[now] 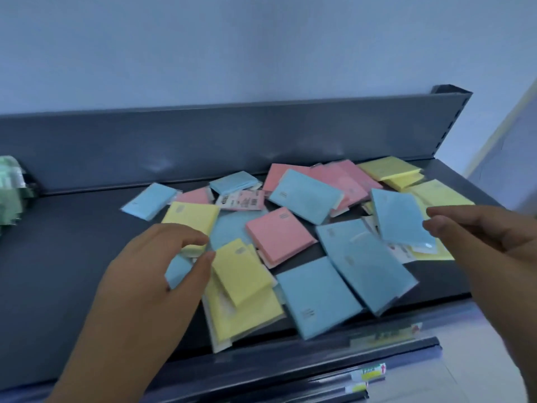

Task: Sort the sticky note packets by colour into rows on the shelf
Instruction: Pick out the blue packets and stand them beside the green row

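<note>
Several sticky note packets in blue, pink and yellow lie jumbled on the dark grey shelf [72, 257], from its middle to its right end. My right hand [494, 237] pinches the right edge of a blue packet [401, 219], which is tilted above the pile. My left hand [151, 274] hovers over the pile's left side with loosely curled fingers, between a yellow packet [189, 216] and another yellow packet [241, 271]. A blue corner [178, 271] shows under its thumb. A pink packet [279, 237] sits mid-pile.
The shelf's upright back panel [203, 141] runs behind the pile. A blurred green object [11, 193] stands at the far left. Price labels [383, 335] sit on the shelf's front rail, with lower rails below.
</note>
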